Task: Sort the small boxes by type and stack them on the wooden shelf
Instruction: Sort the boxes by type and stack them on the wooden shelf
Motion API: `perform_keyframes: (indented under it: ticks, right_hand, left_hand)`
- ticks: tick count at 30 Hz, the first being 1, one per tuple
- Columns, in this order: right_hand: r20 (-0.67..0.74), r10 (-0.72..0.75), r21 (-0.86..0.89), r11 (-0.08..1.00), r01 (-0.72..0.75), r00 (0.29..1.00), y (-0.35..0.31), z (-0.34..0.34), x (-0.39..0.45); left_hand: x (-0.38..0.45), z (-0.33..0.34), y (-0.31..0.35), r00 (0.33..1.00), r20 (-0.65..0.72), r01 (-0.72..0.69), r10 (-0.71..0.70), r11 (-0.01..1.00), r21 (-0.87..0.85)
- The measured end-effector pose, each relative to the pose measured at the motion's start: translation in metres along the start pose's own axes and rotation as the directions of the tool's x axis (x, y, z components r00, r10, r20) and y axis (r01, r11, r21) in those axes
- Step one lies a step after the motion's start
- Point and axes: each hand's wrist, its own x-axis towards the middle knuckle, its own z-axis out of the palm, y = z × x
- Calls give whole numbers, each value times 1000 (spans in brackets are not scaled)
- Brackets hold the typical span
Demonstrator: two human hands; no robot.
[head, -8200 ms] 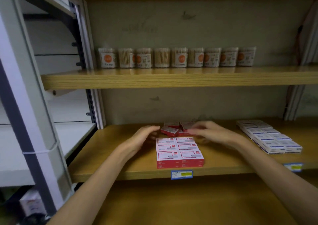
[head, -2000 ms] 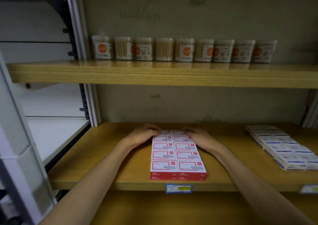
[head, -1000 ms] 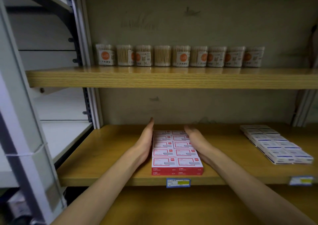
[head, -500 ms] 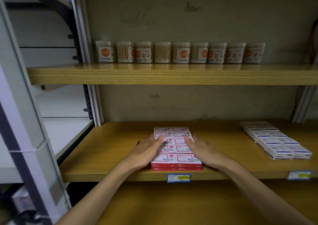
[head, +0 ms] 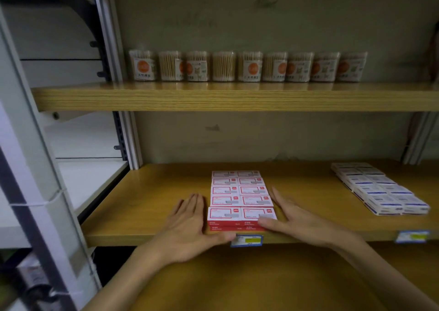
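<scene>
Centrally, wooden shelf (head: pixel 152 203): yellow-brown board spanning the lower half of the frame, front edge toward the camera. Second wooden board (head: pixel 237 96) above it, across the middle of the frame. Grey-green back wall (head: pixel 285 25) behind both. White metal upright (head: pixel 26 158) at the left edge of the frame, with white shelving (head: pixel 90 177) behind it.

Red-and-white boxes (head: pixel 240 194): flat block at lower centre, two columns wide and five rows deep, at least two layers high at the front, lying on the wooden shelf with its front face just behind the shelf edge.

Blue-and-white boxes (head: pixel 380 189): similar flat block at the lower right of the frame, on the same shelf, well apart from the red block, set at a slight angle.

Clear tubs of wooden sticks (head: pixel 247 66): nine, orange-labelled, in a row on the upper board, against the wall.

Left hand (head: pixel 190 230): flat, fingers straight and together, lying on the shelf just beside the left flank of the red block; thumb extends along the front edge below the block. Grips nothing.

Right hand (head: pixel 299 220): flat, fingers spread along the block's right flank; thumb lies across the front right corner box. Grips nothing.

Price tag (head: pixel 247 240): blue-framed, yellow centre, on the shelf edge under the red block. Second tag (head: pixel 412 236) at lower right.
</scene>
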Motion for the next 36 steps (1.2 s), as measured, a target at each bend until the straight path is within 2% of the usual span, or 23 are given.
perform_keyframes:
  ticks: [3, 8, 12, 15, 19, 25, 31, 33, 34, 35, 36]
  right_hand:
    - [4, -52, -124, 991, 52, 999, -4, 2, 0]
    - [23, -100, -216, 971, 103, 995, 6, 7, 5]
    - [2, -102, -240, 966, 100, 995, 14, 10, 9]
    - [-12, -84, -240, 968, 78, 996, 19, 13, 6]
    - [-19, -70, -381, 923, 57, 997, 20, 22, 5]
    - [16, -34, -431, 902, 38, 999, 11, 22, 4]
    - [19, -51, -390, 919, 54, 999, 16, 21, 6]
    - [55, -56, -345, 936, 72, 997, 14, 15, 2]
    - [83, -48, -292, 954, 71, 995, 14, 9, 0]
    - [111, -31, -201, 978, 53, 993, 14, 2, -2]
    - [114, -8, -66, 998, 16, 993, 15, -5, -2]
  left_hand:
    - [2, 11, 11, 997, -68, -34, 36, 999, 38]
    - [4, 15, 11, 994, -107, -8, 14, 998, 55]
    - [5, 13, 12, 994, -109, 11, -7, 999, 41]
    - [0, 17, 12, 986, -160, 62, -53, 997, 54]
    - [-8, 28, 15, 971, -240, 30, 6, 989, 147]
    - [-10, 26, 19, 980, -200, 37, -13, 993, 114]
    - [-10, 27, 19, 979, -203, 48, -28, 995, 92]
    - [-12, 24, 12, 987, -160, 6, 1, 999, 49]
    - [-8, 17, 11, 994, -112, -13, 10, 1000, -26]
    - [-4, 10, 9, 999, -50, -21, 13, 985, -171]
    - [0, 0, 8, 1000, -3, 20, -23, 925, -380]
